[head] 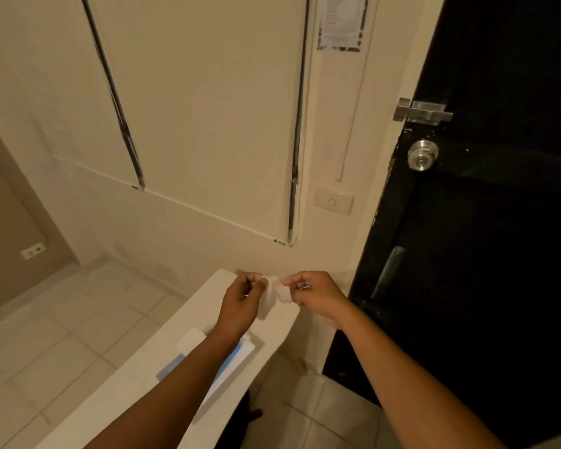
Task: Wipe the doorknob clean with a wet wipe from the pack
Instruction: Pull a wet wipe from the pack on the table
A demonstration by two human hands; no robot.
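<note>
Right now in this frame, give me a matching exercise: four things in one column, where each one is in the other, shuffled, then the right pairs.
Things:
1. wet wipe
2. pack
3. doorknob
4. light switch

Places:
A. on the dark door, below the metal latch
B. pinched between the left hand and right hand
C. on the wall left of the door
D. lying on the white table, under the left forearm

Pairs: 1-B, 2-D, 3-A, 4-C

You see a shiny brushed-metal knob (pixel 422 154) on a glossy dark door (pixel 499 222), a soft, crumpled white wipe (pixel 274 294), a smooth matt table (pixel 136 377), and glazed floor tiles (pixel 62 335).
</note>
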